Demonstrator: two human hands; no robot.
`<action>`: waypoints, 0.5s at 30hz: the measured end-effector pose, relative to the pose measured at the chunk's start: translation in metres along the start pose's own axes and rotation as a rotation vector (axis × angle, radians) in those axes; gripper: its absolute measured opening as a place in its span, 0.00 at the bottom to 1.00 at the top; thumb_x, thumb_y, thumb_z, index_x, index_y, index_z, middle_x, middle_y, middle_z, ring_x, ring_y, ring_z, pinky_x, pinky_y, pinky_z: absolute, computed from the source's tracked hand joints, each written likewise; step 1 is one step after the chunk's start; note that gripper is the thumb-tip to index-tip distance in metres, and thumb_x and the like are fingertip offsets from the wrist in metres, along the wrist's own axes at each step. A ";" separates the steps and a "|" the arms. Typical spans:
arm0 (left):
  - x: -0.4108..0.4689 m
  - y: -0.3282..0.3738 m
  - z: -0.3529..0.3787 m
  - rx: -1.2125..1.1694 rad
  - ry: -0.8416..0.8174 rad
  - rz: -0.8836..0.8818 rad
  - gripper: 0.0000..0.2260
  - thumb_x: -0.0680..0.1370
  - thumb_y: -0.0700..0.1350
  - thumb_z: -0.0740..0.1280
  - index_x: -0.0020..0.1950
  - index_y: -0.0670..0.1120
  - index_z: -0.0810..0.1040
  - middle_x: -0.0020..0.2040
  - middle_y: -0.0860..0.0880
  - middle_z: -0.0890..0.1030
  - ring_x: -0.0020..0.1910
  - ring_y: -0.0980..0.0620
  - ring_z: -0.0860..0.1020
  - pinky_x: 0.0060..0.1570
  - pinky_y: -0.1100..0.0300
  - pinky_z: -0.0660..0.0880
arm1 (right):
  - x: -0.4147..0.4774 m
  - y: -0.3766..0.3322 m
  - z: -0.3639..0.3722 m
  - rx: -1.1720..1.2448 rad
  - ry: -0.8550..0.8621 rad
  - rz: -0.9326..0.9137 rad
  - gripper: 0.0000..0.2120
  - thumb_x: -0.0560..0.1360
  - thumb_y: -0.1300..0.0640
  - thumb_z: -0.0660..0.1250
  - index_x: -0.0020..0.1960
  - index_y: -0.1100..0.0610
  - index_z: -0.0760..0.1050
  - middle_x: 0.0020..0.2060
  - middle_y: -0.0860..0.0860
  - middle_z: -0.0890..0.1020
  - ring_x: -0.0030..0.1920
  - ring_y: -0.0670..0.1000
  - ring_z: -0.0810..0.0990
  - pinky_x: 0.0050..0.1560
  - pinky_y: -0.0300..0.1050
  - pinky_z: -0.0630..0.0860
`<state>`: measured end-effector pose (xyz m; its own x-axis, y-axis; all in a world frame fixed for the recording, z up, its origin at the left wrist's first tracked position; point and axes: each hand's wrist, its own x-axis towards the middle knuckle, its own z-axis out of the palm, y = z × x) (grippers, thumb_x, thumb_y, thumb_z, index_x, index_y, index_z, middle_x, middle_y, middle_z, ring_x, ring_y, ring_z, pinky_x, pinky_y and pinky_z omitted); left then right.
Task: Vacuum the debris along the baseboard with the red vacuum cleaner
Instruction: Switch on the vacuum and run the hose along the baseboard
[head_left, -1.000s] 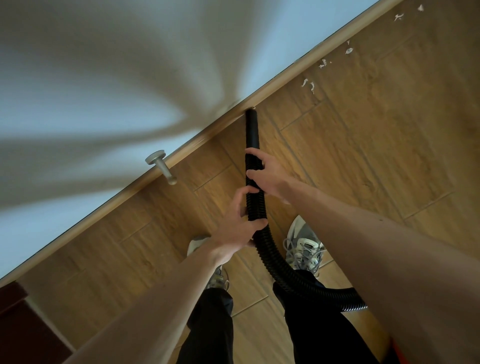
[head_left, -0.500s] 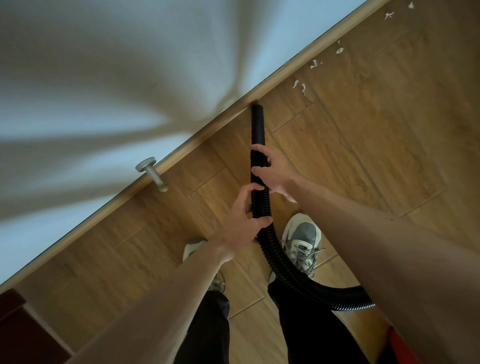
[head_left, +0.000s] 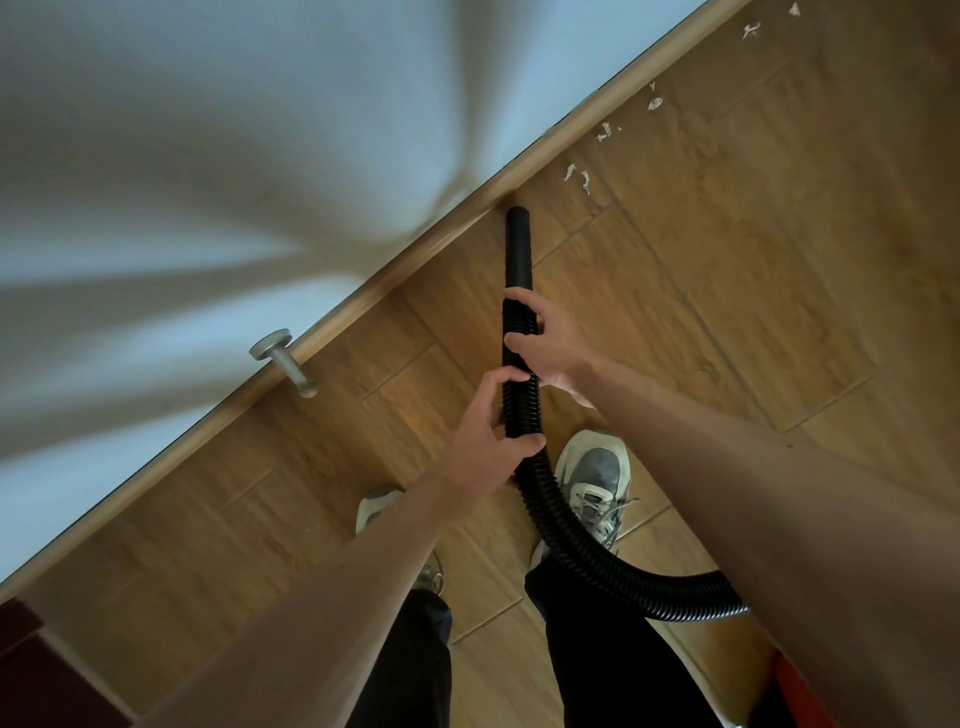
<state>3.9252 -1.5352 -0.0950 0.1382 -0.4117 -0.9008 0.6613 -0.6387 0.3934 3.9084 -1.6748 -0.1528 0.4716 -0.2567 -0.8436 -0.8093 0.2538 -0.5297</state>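
Since a second ago, the black nozzle (head_left: 518, 244) has slid a little toward the upper right along the baseboard (head_left: 410, 267). The nearest white bits (head_left: 576, 176) are now closer to its tip.

Both hands hold the ribbed hose (head_left: 571, 530) in the middle of the frame. The right hand (head_left: 550, 348) is higher up, with its fingers curled round the hose just below the nozzle. The left hand (head_left: 485, 441) grips the hose just under it, with the thumb and fingers wrapped round. The nozzle tip sits right by the baseboard, low to the wooden floor (head_left: 727, 291).

The red vacuum cleaner (head_left: 795, 696) only peeks in at the lower right corner. A metal door stop (head_left: 283, 358) sticks out at the left.

The job looks only partly done. No bits show along the baseboard to the lower left of the nozzle. More paper scraps (head_left: 655, 103) trail off to the upper right corner, so they are still left to suck up.
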 end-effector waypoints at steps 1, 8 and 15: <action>0.001 0.001 0.001 0.002 0.002 -0.001 0.25 0.77 0.32 0.69 0.60 0.62 0.71 0.60 0.41 0.77 0.54 0.43 0.81 0.43 0.51 0.83 | 0.001 0.000 -0.001 0.002 0.001 0.000 0.27 0.77 0.65 0.62 0.70 0.42 0.68 0.50 0.50 0.76 0.50 0.55 0.81 0.49 0.57 0.82; 0.007 0.011 0.009 0.033 0.019 -0.007 0.25 0.77 0.32 0.69 0.61 0.61 0.70 0.60 0.42 0.77 0.55 0.41 0.81 0.44 0.46 0.84 | 0.005 -0.003 -0.012 0.035 0.008 -0.007 0.27 0.77 0.67 0.61 0.71 0.45 0.68 0.53 0.52 0.75 0.50 0.55 0.79 0.45 0.49 0.81; 0.017 0.026 0.018 0.115 0.010 0.048 0.26 0.76 0.31 0.69 0.63 0.59 0.69 0.58 0.44 0.77 0.57 0.40 0.79 0.46 0.43 0.83 | 0.011 -0.006 -0.029 0.039 0.035 -0.015 0.27 0.77 0.65 0.61 0.71 0.43 0.68 0.56 0.53 0.76 0.51 0.56 0.80 0.52 0.58 0.82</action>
<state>3.9310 -1.5707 -0.0966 0.1751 -0.4375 -0.8820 0.5646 -0.6892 0.4540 3.9083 -1.7064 -0.1566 0.4702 -0.2934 -0.8323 -0.7876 0.2861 -0.5458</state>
